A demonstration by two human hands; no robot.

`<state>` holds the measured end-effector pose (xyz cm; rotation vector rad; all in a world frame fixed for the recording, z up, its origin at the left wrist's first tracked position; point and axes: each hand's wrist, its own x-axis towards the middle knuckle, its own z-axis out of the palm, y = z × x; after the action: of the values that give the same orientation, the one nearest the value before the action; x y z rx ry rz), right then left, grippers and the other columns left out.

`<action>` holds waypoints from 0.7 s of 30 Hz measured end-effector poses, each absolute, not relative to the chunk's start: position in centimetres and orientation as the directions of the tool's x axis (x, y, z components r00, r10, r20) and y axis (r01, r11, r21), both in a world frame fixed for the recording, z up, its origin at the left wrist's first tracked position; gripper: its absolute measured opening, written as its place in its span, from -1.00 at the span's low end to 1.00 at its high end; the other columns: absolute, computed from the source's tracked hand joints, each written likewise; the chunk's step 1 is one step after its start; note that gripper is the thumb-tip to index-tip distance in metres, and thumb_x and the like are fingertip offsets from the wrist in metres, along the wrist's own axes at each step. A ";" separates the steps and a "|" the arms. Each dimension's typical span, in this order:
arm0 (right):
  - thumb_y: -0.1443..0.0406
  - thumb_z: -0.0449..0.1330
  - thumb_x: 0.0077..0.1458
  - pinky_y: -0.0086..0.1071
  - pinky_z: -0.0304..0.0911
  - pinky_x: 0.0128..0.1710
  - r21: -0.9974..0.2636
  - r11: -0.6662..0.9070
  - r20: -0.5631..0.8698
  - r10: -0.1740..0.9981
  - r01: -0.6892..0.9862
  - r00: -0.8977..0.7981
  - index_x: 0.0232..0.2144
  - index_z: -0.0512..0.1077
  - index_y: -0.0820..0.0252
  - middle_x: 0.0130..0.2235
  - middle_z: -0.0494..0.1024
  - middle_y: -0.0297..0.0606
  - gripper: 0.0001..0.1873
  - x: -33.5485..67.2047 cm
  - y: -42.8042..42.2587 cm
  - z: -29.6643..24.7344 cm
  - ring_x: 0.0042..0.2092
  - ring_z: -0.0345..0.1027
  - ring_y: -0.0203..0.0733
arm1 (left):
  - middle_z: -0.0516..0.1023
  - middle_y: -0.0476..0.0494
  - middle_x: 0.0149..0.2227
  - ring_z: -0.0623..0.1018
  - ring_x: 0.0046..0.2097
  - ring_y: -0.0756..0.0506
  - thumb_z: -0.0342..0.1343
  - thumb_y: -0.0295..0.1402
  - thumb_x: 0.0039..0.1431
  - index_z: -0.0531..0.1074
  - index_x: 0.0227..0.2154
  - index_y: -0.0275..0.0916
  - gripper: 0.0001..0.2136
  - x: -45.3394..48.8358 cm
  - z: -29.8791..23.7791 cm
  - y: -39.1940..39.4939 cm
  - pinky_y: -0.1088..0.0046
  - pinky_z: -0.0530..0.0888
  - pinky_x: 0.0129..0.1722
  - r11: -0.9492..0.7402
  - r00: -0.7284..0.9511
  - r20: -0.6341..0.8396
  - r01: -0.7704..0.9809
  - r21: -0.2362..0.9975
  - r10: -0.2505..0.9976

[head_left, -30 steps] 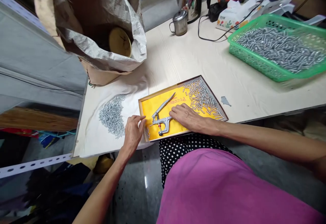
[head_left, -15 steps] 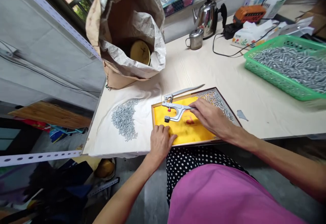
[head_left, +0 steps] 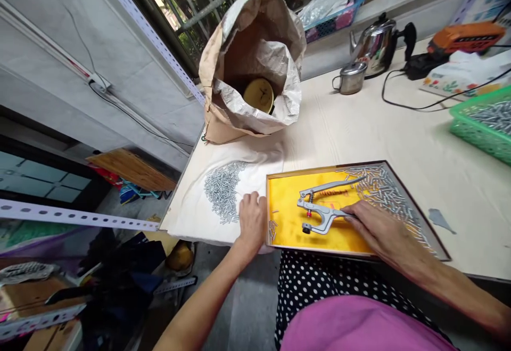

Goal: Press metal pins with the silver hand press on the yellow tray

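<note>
My right hand (head_left: 383, 234) is closed around the lower handle of grey metal hand-press pliers (head_left: 325, 218). These have a spring, a red tip and a black lower die; no piece shows between the jaws. The pliers are over a shallow framed tray (head_left: 269, 191) with a yellow lining (head_left: 283, 207). Small silvery metal pins (head_left: 383, 186) are heaped along the tray's right side, and a few lie in its near left corner. My left hand (head_left: 252, 220) rests just outside the tray's left wall, fingers loosely bent, tips partly hidden. Left of it, more pins (head_left: 223, 191) form a pile on white cloth (head_left: 183, 212).
An open paper sack (head_left: 217, 119) with a round yellow lid inside stands behind the pile. Farther back are a metal cup (head_left: 351, 78), a kettle (head_left: 375, 47) and an orange power tool (head_left: 465, 37). A green basket (head_left: 479, 132) of pins stands at right. The table's left edge is near the cloth.
My left hand has moved left, off the tray's near edge to beside its left wall. The pliers have come nearer to me, their upper handle now over the tray. The camera view has shifted left.
</note>
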<state>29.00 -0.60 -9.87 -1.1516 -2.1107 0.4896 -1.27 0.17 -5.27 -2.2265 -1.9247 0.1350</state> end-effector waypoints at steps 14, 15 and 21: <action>0.31 -0.04 0.37 -0.18 0.25 -0.23 -0.498 0.569 0.301 0.821 0.654 -0.485 -0.22 0.38 0.04 -0.27 0.54 -0.21 -0.80 27.0 0.6 -13.4 -0.23 0.44 -0.08 | 0.48 -0.35 -0.13 0.37 -0.03 -0.27 -0.10 -0.50 0.32 0.55 -0.20 -0.28 -0.71 -11.3 -6.3 10.0 0.26 0.35 -0.21 -0.042 0.037 -0.024 0.960 -0.276 0.999; 0.30 -0.05 0.38 -0.19 0.25 -0.23 -0.489 0.576 0.303 0.817 0.656 -0.491 -0.21 0.38 0.04 -0.27 0.54 -0.22 -0.79 27.0 0.6 -13.6 -0.24 0.44 -0.09 | 0.49 -0.36 -0.13 0.36 -0.03 -0.27 -0.10 -0.51 0.32 0.55 -0.23 -0.29 -0.72 -11.3 -6.2 10.4 0.26 0.35 -0.20 -0.086 0.072 -0.060 0.953 -0.290 0.996; 0.30 -0.05 0.40 -0.24 0.16 -0.23 -0.384 0.628 0.327 0.778 0.677 -0.536 -0.20 0.41 0.11 -0.29 0.50 -0.25 -0.77 26.9 0.9 -14.1 -0.25 0.36 -0.13 | 0.53 -0.38 -0.18 0.42 -0.01 -0.25 -0.05 -0.59 0.27 0.54 -0.32 -0.33 -0.76 -11.1 -5.5 11.5 0.28 0.37 -0.14 -0.221 0.175 -0.185 0.938 -0.266 0.967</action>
<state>26.92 0.87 -14.06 -1.1456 -2.3818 0.2895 -11.11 11.48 -5.50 -2.3367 -1.9009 0.4815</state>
